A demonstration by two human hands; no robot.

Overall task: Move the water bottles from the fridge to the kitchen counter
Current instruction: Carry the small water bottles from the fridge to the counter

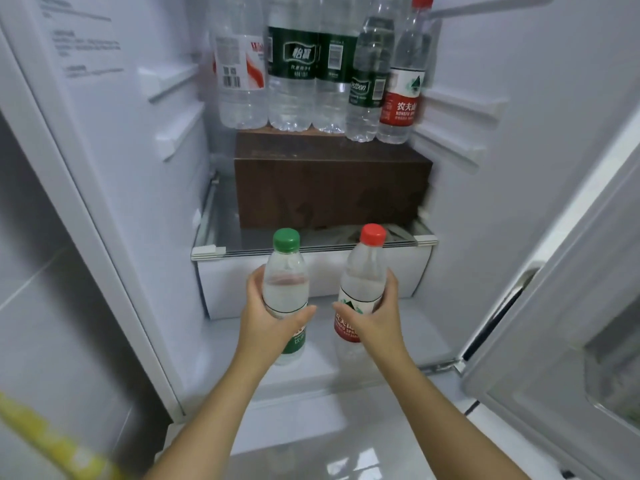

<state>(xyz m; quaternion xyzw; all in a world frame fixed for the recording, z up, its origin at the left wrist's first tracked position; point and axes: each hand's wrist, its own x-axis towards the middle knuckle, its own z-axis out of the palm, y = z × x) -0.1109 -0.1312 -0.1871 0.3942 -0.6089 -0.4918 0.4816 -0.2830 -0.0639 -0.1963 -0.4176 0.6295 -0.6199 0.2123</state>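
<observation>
- So, left of the brown box (pixel 332 188), the fridge's side wall (pixel 86 43) carries blocks of small print, too blurred to read.
- Lower and farther left of the box, a yellow thing (pixel 52 441) shows at the edge, out of focus.
- On the box's left end stands a white-and-red-label bottle (pixel 240 74). Only a barcode and a red "W" can be made out.
- Beside it on the box stands a large green-label bottle (pixel 292 64) marked 怡宝. Touching that is a second green-label bottle (pixel 334 64), turned to show its barcode.
- Toward the box's right end, a slimmer bottle (pixel 369 84) reads "estbon" on green. Just beside it, a red-label bottle (pixel 403 95) reads 农夫山 over "NONGFU".
- Below and in front of the box, past the glass shelf (pixel 242 250), the left hand (pixel 268 317) has its thumb and fingers wrapped round the green-capped bottle (pixel 285 282). The bottle is upright, and its green label is mostly hidden by the hand.
- Just right of that, the right hand (pixel 377 317) is curled round the red-capped bottle (pixel 362 278), which leans a little left. Its label shows a green mountain and "NONGFU SPR".
- Both held bottles are apart from each other, in the air before the white drawer (pixel 235 289).
- Right of the box, the fridge door (pixel 571 271) stands open.
</observation>
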